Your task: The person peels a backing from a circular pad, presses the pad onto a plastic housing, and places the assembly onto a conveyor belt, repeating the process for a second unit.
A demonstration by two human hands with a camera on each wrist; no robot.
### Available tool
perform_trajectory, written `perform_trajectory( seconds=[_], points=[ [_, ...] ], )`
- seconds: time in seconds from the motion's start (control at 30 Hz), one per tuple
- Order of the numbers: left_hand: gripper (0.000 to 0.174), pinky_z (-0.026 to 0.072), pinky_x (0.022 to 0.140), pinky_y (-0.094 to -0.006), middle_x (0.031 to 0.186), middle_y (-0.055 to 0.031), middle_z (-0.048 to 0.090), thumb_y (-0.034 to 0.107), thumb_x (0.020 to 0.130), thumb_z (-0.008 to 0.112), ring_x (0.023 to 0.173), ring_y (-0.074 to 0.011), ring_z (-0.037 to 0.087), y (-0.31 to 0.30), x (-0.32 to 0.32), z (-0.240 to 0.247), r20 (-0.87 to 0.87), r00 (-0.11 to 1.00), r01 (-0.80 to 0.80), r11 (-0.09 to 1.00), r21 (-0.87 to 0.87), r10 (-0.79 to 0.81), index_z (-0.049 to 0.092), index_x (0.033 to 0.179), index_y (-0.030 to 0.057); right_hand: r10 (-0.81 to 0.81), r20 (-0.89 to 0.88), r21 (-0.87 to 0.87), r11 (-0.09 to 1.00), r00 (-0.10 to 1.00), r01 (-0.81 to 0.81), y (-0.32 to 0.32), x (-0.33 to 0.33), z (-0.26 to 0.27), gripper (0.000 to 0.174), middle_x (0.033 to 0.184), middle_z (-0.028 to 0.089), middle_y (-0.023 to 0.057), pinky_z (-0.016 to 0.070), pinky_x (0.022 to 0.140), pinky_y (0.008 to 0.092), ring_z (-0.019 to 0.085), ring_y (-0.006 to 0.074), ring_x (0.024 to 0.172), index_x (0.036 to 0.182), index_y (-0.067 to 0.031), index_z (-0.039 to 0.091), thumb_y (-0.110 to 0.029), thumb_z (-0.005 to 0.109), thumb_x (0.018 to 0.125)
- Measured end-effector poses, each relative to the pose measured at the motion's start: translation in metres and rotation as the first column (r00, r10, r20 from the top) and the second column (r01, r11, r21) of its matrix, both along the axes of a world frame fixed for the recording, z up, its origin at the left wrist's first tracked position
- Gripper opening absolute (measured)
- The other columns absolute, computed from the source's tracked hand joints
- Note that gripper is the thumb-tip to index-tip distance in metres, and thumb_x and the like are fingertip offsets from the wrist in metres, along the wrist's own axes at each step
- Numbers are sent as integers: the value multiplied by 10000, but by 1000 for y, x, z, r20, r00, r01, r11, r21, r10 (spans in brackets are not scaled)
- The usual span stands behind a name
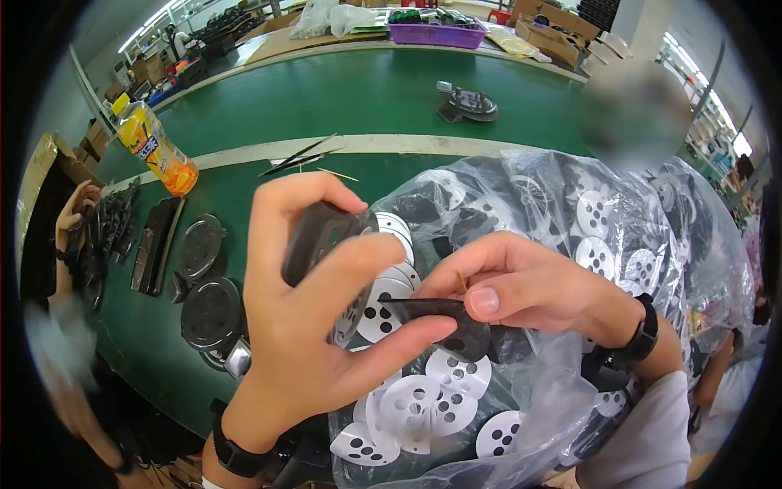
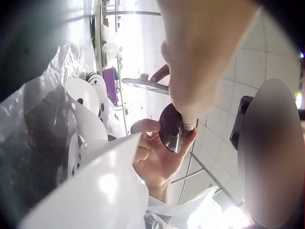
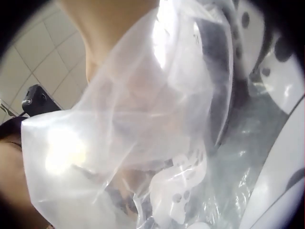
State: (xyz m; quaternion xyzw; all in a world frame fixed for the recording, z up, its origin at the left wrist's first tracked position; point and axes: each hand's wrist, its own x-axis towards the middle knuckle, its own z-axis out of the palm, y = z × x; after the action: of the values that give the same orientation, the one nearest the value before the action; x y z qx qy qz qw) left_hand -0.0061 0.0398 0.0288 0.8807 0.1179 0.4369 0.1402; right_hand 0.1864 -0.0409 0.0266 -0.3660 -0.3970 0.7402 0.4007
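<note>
My left hand (image 1: 293,342) holds a black plastic housing (image 1: 314,240) between its curled fingers and palm. Its thumb reaches right, to the edge of a thin black rounded piece (image 1: 464,336). My right hand (image 1: 538,285) pinches that piece between thumb and fingers; in the left wrist view the piece (image 2: 171,128) shows a glossy curved face. White discs with round holes (image 1: 407,403) lie beneath both hands, some stacked behind the left fingers. A clear plastic bag (image 1: 521,407) with more discs spreads under the right forearm. In the right wrist view the bag (image 3: 95,148) veils most of the hand.
Left on the green table stand black round parts (image 1: 210,314), a long black part (image 1: 155,244) and an orange drink bottle (image 1: 155,151). Another black round part (image 1: 471,104) lies beyond the pale strip. A purple basket (image 1: 436,34) stands farther back. Another person's hand (image 1: 77,204) is at far left.
</note>
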Motion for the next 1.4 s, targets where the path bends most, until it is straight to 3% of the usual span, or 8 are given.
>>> perform_trajectory(
  seconds=[0.47, 0.67, 0.87, 0.97, 1.07, 1.23, 1.33, 1.4],
  points=[
    [631, 455, 763, -349, 1030, -148, 426, 435, 486, 839, 936, -265, 524, 1, -1, -5, 150, 988, -41, 998, -37, 47, 555, 889, 43, 34, 94, 402, 913, 995, -69, -3, -3, -3, 280, 841, 515, -15, 385, 651, 186, 460, 36, 753, 1039, -4, 552, -172, 636, 831],
    [657, 449, 785, -356, 1040, -154, 421, 493, 526, 805, 932, -264, 530, 3, -3, -5, 159, 985, -63, 998, 24, 59, 545, 911, 28, -43, -36, 302, 952, 998, 52, -4, -6, 5, 289, 807, 536, -25, 395, 677, 185, 478, 36, 772, 1078, -3, 552, -144, 619, 835],
    [650, 441, 838, -378, 1055, -137, 414, 595, 842, 366, 976, -261, 514, -6, -4, -7, 301, 951, 79, 891, -447, 67, 491, 996, -25, -312, 9, 355, 889, 950, 289, -5, -7, 6, 219, 841, 569, -14, 383, 677, 189, 464, 28, 774, 992, 30, 611, -150, 539, 890],
    [598, 407, 909, -363, 1113, -150, 463, 488, 878, 351, 1039, -257, 506, -11, -5, -9, 491, 869, 359, 750, -555, -53, 405, 1144, -44, -423, 193, 503, 817, 885, 281, -7, -10, 4, 235, 850, 572, -12, 373, 646, 184, 450, 23, 752, 990, 33, 612, -164, 518, 903],
    [565, 383, 941, -365, 1204, -183, 451, 392, 869, 391, 1082, -261, 490, -13, -3, -9, 365, 931, 185, 827, -531, 27, 355, 1218, -50, -467, 183, 525, 790, 865, 316, -7, -13, 3, 227, 857, 584, -6, 394, 638, 190, 488, 29, 759, 979, 18, 613, -171, 510, 908],
    [594, 347, 993, -383, 1254, -204, 423, -18, 810, 441, 1142, -263, 470, -27, 12, 0, 597, 792, 376, 671, -639, 125, 207, 1355, -51, -350, -378, 176, 882, 857, 437, 1, -3, 2, 239, 975, 598, 43, 429, 701, 249, 542, 103, 840, 1016, -11, 567, -211, 481, 917],
    [605, 402, 943, -368, 1258, -187, 420, -13, 817, 449, 1128, -246, 483, -19, 6, 1, 517, 853, 407, 524, -748, 76, 197, 1367, -33, -307, -477, 126, 903, 824, 410, 6, 10, -4, 269, 1011, 588, 81, 424, 722, 267, 540, 144, 886, 1063, -11, 529, -228, 459, 922],
    [606, 440, 893, -342, 1211, -167, 458, -28, 802, 487, 1090, -225, 508, -16, 9, -4, 511, 856, 378, 581, -721, 77, 233, 1352, -15, -201, -517, 177, 926, 832, 334, 11, 21, -2, 274, 981, 587, 84, 418, 714, 265, 542, 146, 867, 1066, 1, 521, -224, 464, 920]
  ],
)
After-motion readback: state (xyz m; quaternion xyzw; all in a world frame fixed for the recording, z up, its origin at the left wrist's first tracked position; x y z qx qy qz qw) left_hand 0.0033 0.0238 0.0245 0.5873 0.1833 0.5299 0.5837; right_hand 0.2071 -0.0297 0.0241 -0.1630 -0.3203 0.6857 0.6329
